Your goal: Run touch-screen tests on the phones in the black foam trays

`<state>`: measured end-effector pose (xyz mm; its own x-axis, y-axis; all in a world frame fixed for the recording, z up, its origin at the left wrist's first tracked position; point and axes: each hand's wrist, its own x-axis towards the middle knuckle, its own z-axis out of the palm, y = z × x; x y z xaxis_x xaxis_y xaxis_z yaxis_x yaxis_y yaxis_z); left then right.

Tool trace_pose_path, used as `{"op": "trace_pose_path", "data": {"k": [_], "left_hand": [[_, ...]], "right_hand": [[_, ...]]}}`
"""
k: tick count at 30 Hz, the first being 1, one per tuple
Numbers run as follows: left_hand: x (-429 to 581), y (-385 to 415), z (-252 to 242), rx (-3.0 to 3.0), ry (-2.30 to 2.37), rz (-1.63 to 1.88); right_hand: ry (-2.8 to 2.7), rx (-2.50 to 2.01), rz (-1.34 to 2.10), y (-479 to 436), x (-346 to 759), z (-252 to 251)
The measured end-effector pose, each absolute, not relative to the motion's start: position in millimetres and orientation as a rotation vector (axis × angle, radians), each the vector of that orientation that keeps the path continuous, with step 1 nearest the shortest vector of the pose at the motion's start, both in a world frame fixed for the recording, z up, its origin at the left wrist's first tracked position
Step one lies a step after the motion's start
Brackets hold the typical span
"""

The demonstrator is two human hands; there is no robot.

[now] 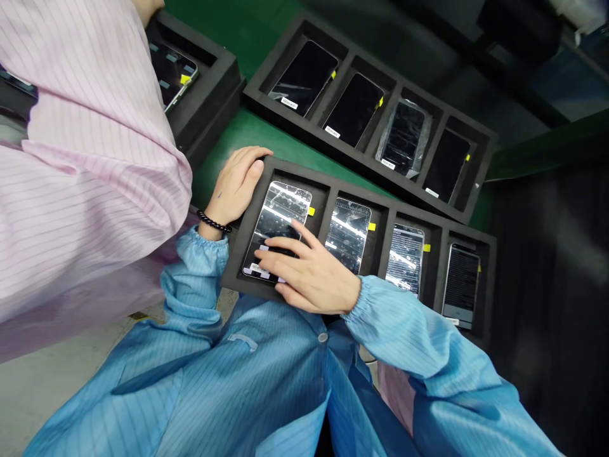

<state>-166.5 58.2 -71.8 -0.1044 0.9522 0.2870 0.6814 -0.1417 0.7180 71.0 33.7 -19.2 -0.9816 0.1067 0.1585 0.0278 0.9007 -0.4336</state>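
Observation:
In front of me lies a black foam tray (333, 178) with a row of compartments, a smartphone in each. My right hand (318, 270) reaches over the leftmost smartphone (280, 209), fingers spread across the lower part of its screen. At the tray's upper left corner rests my left hand (240, 184), its fingers stretched along the edge. To the right are a second phone (349, 225), a third phone (405, 254) and a fourth phone (461, 282), whose screen shows lines of text. Yellow tabs stick out from the phones' right sides.
Behind stands another foam tray (366, 57) with several phones, one in clear wrapping (404, 136). A co-worker's pink striped sleeve (95, 139) fills the left, beside a dark tray (214, 95) holding a phone (171, 70). The tabletop (228, 136) is green.

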Motion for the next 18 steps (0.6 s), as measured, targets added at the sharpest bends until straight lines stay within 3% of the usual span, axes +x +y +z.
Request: {"op": "trace_pose_path", "data": {"k": [5, 18], "left_hand": [[-167, 59, -72, 1.838, 1.787, 1.110], [-167, 58, -69, 1.807, 1.799, 1.083]], "right_hand": [[-2.855, 0.077, 0.697, 23, 68, -21], [-2.773, -0.161, 0.738, 12, 114, -10]]}}
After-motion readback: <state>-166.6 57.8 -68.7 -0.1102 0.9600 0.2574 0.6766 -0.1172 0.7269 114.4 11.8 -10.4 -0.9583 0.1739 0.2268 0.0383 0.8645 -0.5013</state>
